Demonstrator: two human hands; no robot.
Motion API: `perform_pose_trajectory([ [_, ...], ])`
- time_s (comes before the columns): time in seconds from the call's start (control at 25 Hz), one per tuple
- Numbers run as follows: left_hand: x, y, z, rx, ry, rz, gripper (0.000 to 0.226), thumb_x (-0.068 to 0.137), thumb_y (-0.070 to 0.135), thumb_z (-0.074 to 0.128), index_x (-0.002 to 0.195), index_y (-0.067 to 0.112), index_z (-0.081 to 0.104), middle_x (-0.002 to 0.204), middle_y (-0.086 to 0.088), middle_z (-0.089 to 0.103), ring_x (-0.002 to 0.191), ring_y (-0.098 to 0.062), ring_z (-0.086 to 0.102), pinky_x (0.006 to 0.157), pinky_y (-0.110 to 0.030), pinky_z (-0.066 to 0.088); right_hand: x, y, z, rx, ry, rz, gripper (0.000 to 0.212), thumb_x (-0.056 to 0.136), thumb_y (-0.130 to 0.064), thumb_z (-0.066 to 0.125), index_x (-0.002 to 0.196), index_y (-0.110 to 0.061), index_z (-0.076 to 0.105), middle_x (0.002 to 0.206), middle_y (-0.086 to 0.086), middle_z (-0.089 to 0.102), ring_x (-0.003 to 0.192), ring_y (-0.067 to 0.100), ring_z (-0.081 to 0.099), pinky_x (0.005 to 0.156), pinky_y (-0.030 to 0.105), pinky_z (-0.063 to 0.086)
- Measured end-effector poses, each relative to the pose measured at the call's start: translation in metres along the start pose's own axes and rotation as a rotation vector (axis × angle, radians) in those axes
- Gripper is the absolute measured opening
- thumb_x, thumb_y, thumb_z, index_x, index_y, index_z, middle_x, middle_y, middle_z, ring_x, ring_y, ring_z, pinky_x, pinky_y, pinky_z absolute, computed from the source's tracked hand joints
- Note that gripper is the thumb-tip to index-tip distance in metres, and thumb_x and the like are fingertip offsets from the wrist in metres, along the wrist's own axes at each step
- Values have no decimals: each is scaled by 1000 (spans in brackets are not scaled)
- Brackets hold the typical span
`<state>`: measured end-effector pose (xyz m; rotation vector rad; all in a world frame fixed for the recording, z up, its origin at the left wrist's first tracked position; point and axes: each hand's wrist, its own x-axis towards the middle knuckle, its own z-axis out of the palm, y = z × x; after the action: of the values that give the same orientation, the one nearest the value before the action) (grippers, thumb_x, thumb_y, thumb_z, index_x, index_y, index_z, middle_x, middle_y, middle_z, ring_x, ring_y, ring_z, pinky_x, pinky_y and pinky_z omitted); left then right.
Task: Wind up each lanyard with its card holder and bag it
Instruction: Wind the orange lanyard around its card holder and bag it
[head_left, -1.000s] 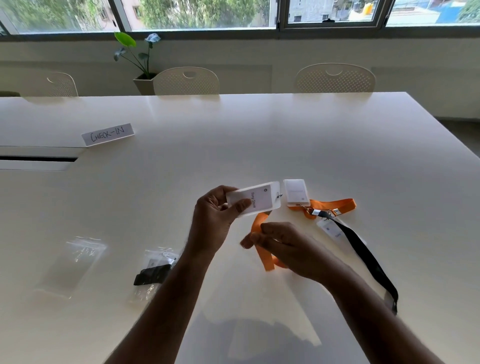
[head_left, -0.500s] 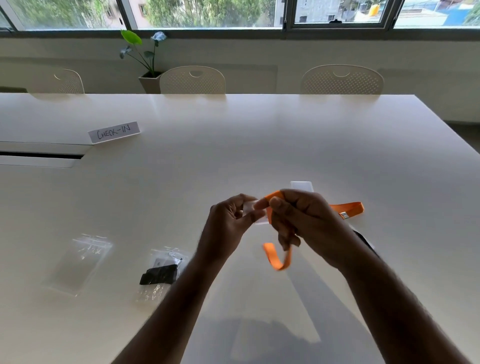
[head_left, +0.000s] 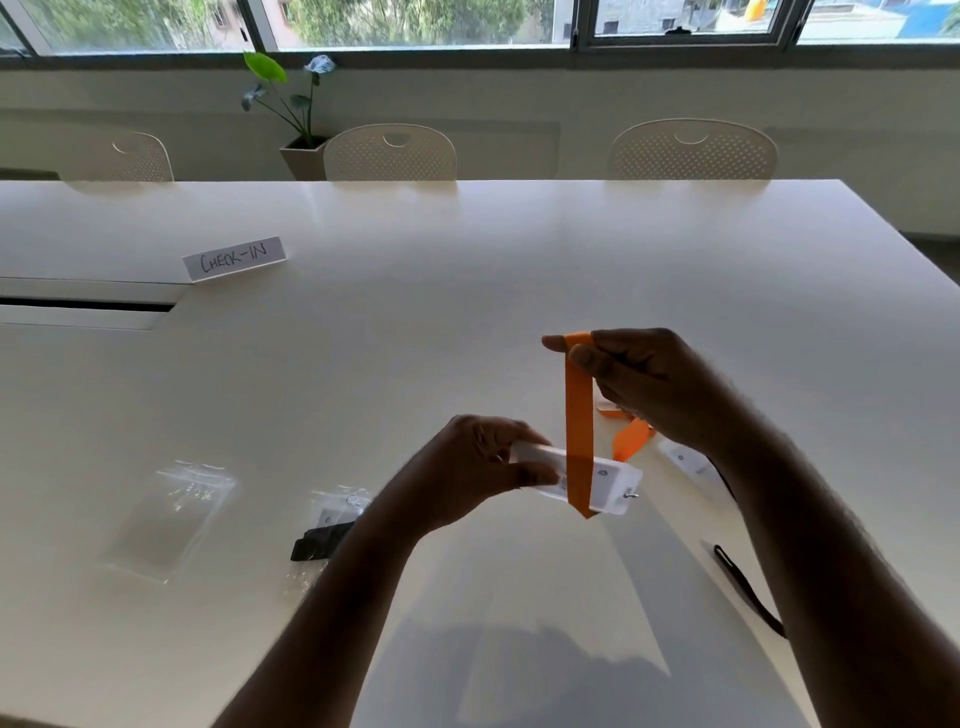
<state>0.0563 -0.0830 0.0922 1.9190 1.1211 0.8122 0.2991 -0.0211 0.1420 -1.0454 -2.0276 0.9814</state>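
- Big windows and pale chairs (head_left: 389, 153) sit behind a long white table (head_left: 519, 260), with a small plant (head_left: 291, 98) by the wall and a "CHECK-IN" sign (head_left: 234, 258) on the left side of the table.
- Above the table, the left hand (head_left: 467, 473) holds one end of a white card holder (head_left: 587, 475). Its fingers and thumb pinch that end, and the holder lies nearly flat in the air.
- The right hand (head_left: 644, 384) is higher up. Its thumb and fingers pinch the orange lanyard (head_left: 578, 415), which runs straight down and crosses over the card holder.
- The strap looks pulled tight, so this seems to be the start of a wrap around the holder.
- To do it well, I think the strap should stay flat, not twisted, and each loop should sit just beside the last one.
- The left hand should keep the holder steady while the right hand goes around it. If the pull goes slack, the loops may slip off the end.
- The metal clip (head_left: 631, 495) at the far end of the holder could catch the strap, so take care there.
- An empty clear bag (head_left: 176, 514) waits on the table to the left. It looks like the place for this one when it is wound.
- Near it lies a filled bag (head_left: 332, 525) with a black lanyard inside, so one looks done.
- Under the right arm there is another card holder (head_left: 688, 460) and a black lanyard (head_left: 748, 592) on the table. They look not yet wound.
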Motion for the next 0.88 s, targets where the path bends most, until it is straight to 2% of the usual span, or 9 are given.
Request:
perform_pose_trajectory([
  [0.08,0,4,-5,-38,15,16,15,85,47,79,96,56,72,96,26,76,91,-4,73,77,-14,58,-1,8,7,49,27,22,35,105,-51,53,134,-42,70,58,-14,44,52,2,41,51,19,32],
  [0.2,-1,9,-13,-233,51,41,29,86,18,84,97,44,78,97,14,80,89,-6,76,75,-16,58,-5,14,24,207,26,68,31,108,-33,55,133,-27,72,64,-16,57,59,5,51,56,20,41],
  [0.32,-2,10,-18,-305,82,38,28,85,9,83,95,35,80,93,9,80,85,-6,75,72,-19,59,-10,15,40,459,-15,170,24,103,-32,60,117,-20,76,87,-1,75,83,21,69,80,35,54],
  [0.4,-2,9,-18,-365,145,16,22,84,11,84,93,31,80,88,7,79,81,-7,73,70,-21,59,-20,17,52,473,1,145,24,98,-18,54,97,-24,77,82,-10,79,76,5,73,71,25,60],
  [0.48,-3,8,-18,-430,222,-18,19,81,17,86,92,31,81,86,5,78,79,-9,73,68,-26,62,-31,25,67,462,3,157,32,97,-9,50,87,-23,76,73,-6,78,61,8,64,57,25,49],
  [0.56,-4,5,-18,-437,278,-45,17,79,25,85,93,35,81,90,4,79,82,-11,75,68,-28,64,-38,35,77,504,-17,227,27,106,-12,47,106,-16,74,84,8,80,63,22,54,58,34,40],
  [0.64,-3,1,-18,-439,331,-85,16,79,28,83,94,35,80,93,2,79,86,-12,76,67,-27,63,-43,40,85,552,-58,205,30,114,-19,40,119,-15,70,99,10,81,69,20,61,61,32,44],
  [0.8,0,-4,-14,-429,419,-134,22,80,33,80,100,25,76,100,-1,79,94,-15,77,64,-28,63,-46,34,91,545,-105,129,40,102,-56,54,118,-27,77,103,9,79,81,20,74,62,27,52],
  [0.88,2,-4,-13,-448,461,-151,25,78,34,81,100,23,74,100,2,79,92,-14,78,62,-27,63,-46,32,91,454,-73,118,37,99,-59,61,116,-32,78,96,6,80,77,16,75,60,22,53],
])
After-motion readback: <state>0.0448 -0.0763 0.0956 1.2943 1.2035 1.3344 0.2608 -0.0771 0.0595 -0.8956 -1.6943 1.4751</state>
